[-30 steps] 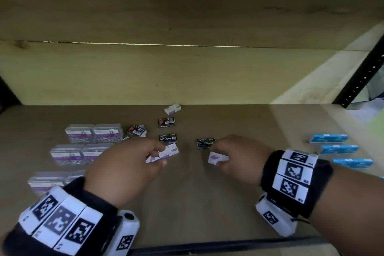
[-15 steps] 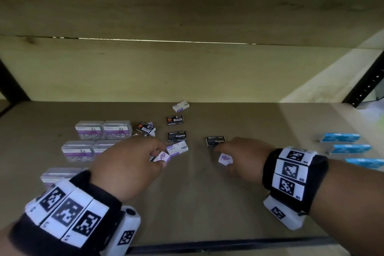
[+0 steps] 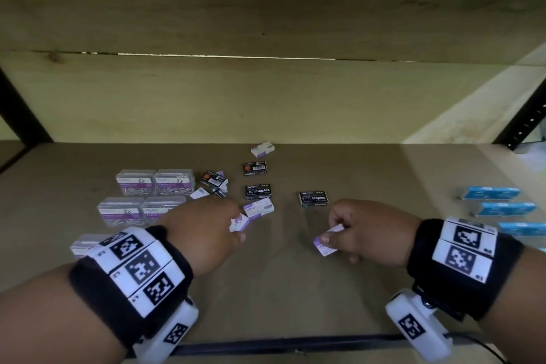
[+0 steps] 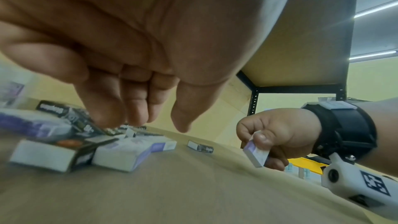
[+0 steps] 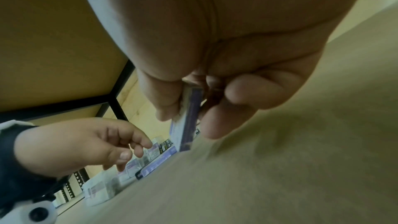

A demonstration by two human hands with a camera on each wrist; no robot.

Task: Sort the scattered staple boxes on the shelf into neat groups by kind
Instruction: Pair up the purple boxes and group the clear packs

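My right hand (image 3: 335, 230) pinches a small white-and-purple staple box (image 3: 325, 248) between thumb and fingers, lifted just off the shelf; the left wrist view shows the same box (image 4: 256, 154). My left hand (image 3: 233, 230) hovers with relaxed fingers (image 4: 131, 108) and holds nothing. A white-and-purple box (image 3: 240, 222) lies at its fingertips, beside another (image 3: 259, 207). Black staple boxes sit at centre (image 3: 257, 190), to the right (image 3: 313, 198) and further back (image 3: 254, 168). One more white-and-purple box (image 3: 262, 149) lies near the back wall.
Clear plastic paper-clip boxes (image 3: 136, 182) stand in rows at the left. Blue boxes (image 3: 490, 193) are lined up at the right. A small jumble of black and white boxes (image 3: 213, 179) lies next to the clear ones. The black shelf edge (image 3: 295, 344) runs along the front.
My left hand has let go of the white-and-purple box it held. My right hand has raised its box off the shelf and drawn back toward the front.
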